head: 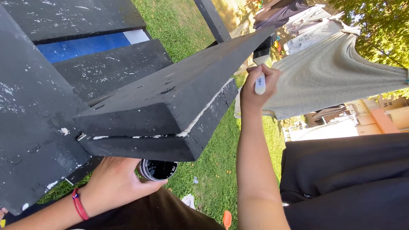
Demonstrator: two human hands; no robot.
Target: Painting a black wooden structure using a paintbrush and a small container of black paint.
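My right hand [258, 86] is raised beside the outer edge of a black-painted wooden armrest board [179, 98] and grips a white handle [260, 84], likely a paintbrush; its tip is hidden behind the hand. My left hand [117, 183], with a red band on the wrist, holds a small round can of black paint [159, 169] just under the front end of the board. White unpainted streaks show along the board's seam. The board belongs to a wooden chair [34, 115] painted black.
Wide black slats [106, 68] with a blue panel [81, 46] between them fill the upper left. Grass [217, 179] lies below. Clothes, including a grey shirt [336, 72], hang on a line to the right. A small orange object [227, 219] lies on the grass.
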